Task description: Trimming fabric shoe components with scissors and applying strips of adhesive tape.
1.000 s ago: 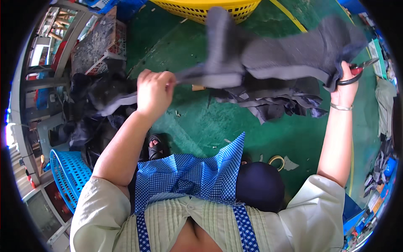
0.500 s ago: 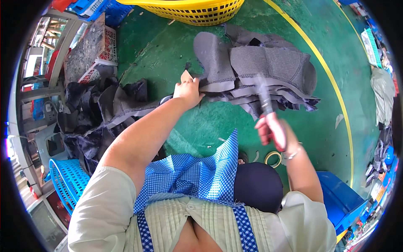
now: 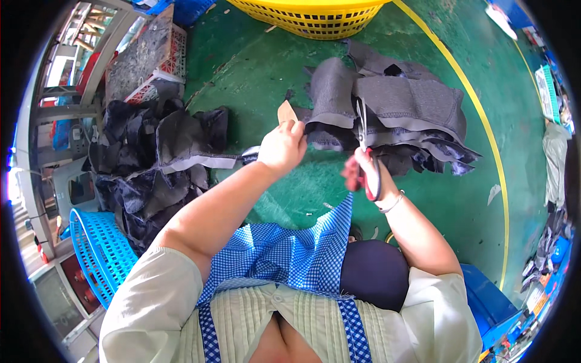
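My right hand (image 3: 368, 174) grips red-handled scissors (image 3: 362, 132), with their blades pointing away from me and slightly apart. They reach in between grey fabric pieces (image 3: 411, 100) stacked on the floor, beside a narrower flap (image 3: 333, 91) on their left. My left hand (image 3: 282, 145) is closed, pinching the left end of the fabric near that flap. A tan scrap (image 3: 286, 112) sticks up past its fingers, and whether the hand holds this too I cannot tell. Left of that hand, a trimmed edge (image 3: 200, 162) runs from a heap of dark fabric pieces (image 3: 139, 151).
A yellow basket (image 3: 315, 24) stands at the far side. To my left are a blue basket (image 3: 100, 257) and a crate (image 3: 175, 57) under a worn board. A blue bin (image 3: 490, 299) is at my right, near a dark rounded object (image 3: 374, 275). A yellow line crosses the green floor.
The scissors have moved left from beside the stack's front edge to between the fabric pieces. The left flap now hangs apart from the pieces on its right. My left hand keeps its hold.
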Demonstrator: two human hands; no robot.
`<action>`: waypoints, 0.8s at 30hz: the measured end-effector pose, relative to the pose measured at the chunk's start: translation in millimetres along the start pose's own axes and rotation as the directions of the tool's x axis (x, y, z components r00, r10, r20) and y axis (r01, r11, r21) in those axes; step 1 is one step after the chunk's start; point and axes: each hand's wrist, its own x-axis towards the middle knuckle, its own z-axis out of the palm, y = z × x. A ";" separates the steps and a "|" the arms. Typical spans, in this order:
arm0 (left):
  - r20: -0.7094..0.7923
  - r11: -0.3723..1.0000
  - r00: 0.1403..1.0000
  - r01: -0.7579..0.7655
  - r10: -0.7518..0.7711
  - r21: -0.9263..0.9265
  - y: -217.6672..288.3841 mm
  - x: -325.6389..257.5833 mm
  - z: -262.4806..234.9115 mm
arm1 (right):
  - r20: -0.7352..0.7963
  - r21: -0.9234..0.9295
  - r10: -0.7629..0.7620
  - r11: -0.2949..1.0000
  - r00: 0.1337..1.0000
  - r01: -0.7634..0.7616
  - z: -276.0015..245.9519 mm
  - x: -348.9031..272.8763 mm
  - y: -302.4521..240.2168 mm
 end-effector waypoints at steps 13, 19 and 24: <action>-0.400 0.982 0.900 -0.189 0.171 -0.005 40.2 -12.8 -91.4 | 0.021 -0.137 -0.537 0.834 0.843 0.535 99.5 2.4 -125.2; -0.312 0.949 0.914 -0.300 0.259 -0.093 69.7 -1.5 -107.2 | -0.107 0.138 -0.369 0.914 0.923 0.382 114.8 -5.0 -113.7; -0.293 0.901 0.875 -0.425 0.386 -0.082 53.5 7.0 -134.7 | -0.357 0.320 -0.561 0.677 0.746 0.663 80.8 -3.4 -148.3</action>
